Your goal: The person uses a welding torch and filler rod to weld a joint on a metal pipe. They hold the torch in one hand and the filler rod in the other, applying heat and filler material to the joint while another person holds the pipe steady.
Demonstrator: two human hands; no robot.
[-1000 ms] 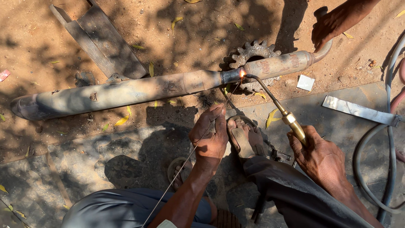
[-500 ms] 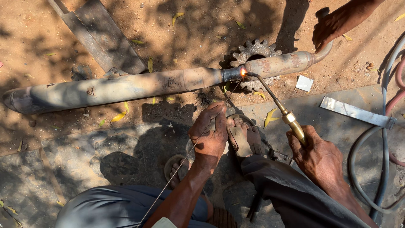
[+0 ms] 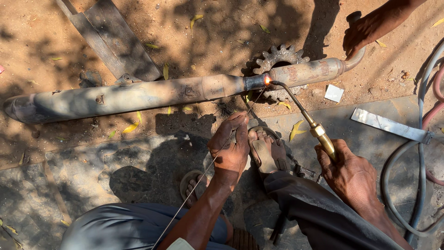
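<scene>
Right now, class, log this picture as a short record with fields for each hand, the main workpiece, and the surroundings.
left hand: pinches a thin wire rod, tip reaching toward the flame
right hand: grips a brass torch
flame: at a joint on the long pipe
another person's hand: on the pipe's bent end
gear: behind the pipe, on dirt
hoses: at the right

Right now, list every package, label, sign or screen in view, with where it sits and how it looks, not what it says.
White card or paper scrap: a small flat square lying on the dirt just below the right end of the exhaust pipe; too small to tell if it is a label.
No packages, signs or screens in view.
</scene>
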